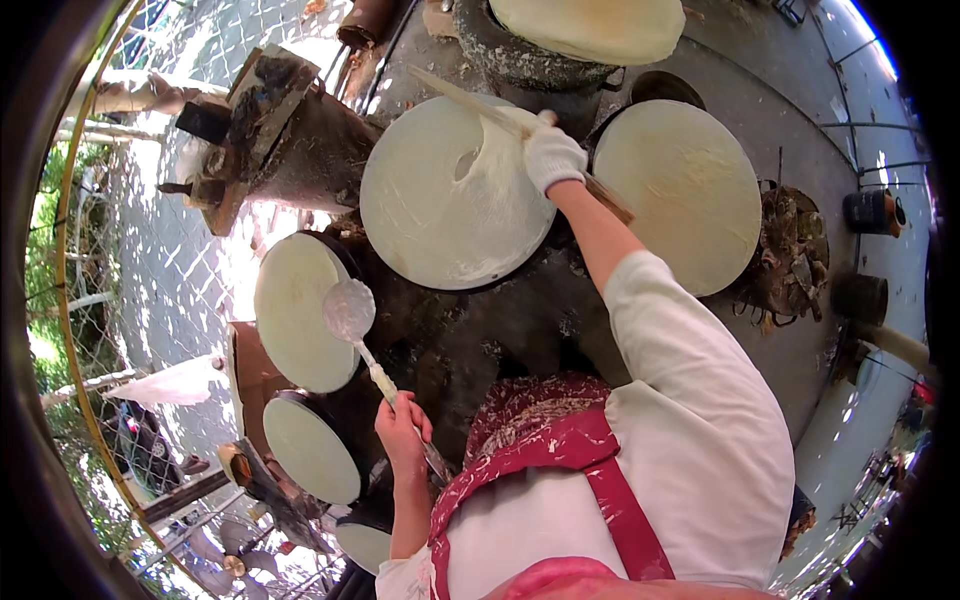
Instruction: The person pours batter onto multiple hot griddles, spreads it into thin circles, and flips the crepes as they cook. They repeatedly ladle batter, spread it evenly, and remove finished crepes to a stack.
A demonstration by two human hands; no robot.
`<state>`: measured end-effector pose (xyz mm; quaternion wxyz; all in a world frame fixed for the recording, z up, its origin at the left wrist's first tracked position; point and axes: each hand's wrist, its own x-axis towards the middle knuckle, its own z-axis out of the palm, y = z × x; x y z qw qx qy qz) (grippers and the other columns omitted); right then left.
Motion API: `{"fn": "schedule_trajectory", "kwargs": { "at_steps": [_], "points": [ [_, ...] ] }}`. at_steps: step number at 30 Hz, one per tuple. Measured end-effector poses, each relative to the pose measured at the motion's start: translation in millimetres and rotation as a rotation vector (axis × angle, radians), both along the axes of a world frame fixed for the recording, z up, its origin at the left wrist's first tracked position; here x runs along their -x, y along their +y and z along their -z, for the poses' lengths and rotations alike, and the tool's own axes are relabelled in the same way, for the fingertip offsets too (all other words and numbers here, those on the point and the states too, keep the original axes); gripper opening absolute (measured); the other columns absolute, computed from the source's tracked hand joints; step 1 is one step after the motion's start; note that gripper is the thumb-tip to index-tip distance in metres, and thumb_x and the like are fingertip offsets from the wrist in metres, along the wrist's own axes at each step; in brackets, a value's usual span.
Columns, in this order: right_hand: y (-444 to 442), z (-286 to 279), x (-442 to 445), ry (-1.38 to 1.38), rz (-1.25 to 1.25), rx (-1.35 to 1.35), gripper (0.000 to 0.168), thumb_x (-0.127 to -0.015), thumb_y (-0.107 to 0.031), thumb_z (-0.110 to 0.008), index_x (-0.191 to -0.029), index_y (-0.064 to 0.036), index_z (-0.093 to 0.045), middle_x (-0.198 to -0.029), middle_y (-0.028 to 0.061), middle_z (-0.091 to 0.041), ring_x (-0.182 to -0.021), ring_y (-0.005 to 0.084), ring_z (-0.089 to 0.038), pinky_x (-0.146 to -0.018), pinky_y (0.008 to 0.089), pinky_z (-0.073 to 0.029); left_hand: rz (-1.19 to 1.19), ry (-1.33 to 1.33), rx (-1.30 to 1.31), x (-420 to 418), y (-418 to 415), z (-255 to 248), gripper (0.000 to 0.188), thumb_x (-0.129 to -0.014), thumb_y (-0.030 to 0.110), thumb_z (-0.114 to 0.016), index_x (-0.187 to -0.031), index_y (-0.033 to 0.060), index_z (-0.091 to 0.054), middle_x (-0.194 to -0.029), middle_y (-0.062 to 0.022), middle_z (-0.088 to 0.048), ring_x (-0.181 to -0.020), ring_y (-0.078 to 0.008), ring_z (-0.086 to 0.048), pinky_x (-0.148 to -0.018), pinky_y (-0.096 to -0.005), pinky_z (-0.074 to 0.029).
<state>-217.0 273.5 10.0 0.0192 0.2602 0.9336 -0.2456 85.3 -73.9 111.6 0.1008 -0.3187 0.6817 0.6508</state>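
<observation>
My right hand (553,154), in a white knitted glove, grips a flat wooden stick (469,101) over the large round griddle in the middle. A pale sheet of batter (442,217) covers that griddle; it is pulled up towards the stick in a stretched fold, with a hole beside the fold. My bare left hand (405,431) holds a ladle (349,311) by its batter-smeared handle. The ladle's bowl is over the edge of another batter-covered griddle (296,315) on the left.
More round griddles with pale sheets stand at the right (679,202), top (592,26) and lower left (311,450). A metal drum (315,157) stands at the upper left. A basin of debris (793,251) is at the right. Chain-link fencing (157,255) runs along the left.
</observation>
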Motion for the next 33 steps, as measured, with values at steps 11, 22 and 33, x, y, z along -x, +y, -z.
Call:
{"fn": "schedule_trajectory", "kwargs": {
  "at_steps": [11,22,33],
  "points": [
    [-1.9,34.9,-212.2,0.27,0.317,1.116,0.043,-0.099,-0.018,-0.065,-0.138,-0.002,-0.057,-0.101,0.0008,-0.069,-0.077,0.0038,-0.06,-0.066,0.02,-0.049,0.081,0.056,-0.094,25.5,13.5,5.2,0.021,-0.105,0.018,-0.048,-0.097,-0.0002,-0.054,-0.061,-0.0006,-0.043,-0.04,-0.0099,-0.04,-0.036,-0.0247,-0.03],
    [35.3,35.5,-208.5,-0.078,0.19,1.363,0.043,-0.095,-0.034,-0.068,-0.133,-0.013,-0.062,-0.068,-0.0077,-0.056,-0.05,0.0024,-0.046,-0.041,0.0188,-0.033,0.089,0.079,-0.065,26.6,26.7,-2.8,0.019,-0.104,0.019,-0.05,-0.098,0.0004,-0.054,-0.062,-0.0005,-0.043,-0.041,-0.0098,-0.041,-0.037,-0.024,-0.029],
    [13.6,-7.6,-218.0,-0.057,0.027,1.044,0.039,-0.095,-0.027,-0.067,-0.13,-0.009,-0.065,-0.076,-0.0066,-0.06,-0.061,0.0023,-0.047,-0.056,0.0202,-0.04,0.473,0.174,-0.157,258.9,33.8,42.0,0.019,-0.096,0.015,-0.056,-0.085,0.0,-0.054,-0.062,-0.0024,-0.047,-0.044,-0.0126,-0.044,-0.041,-0.0279,-0.034]
  ]
}}
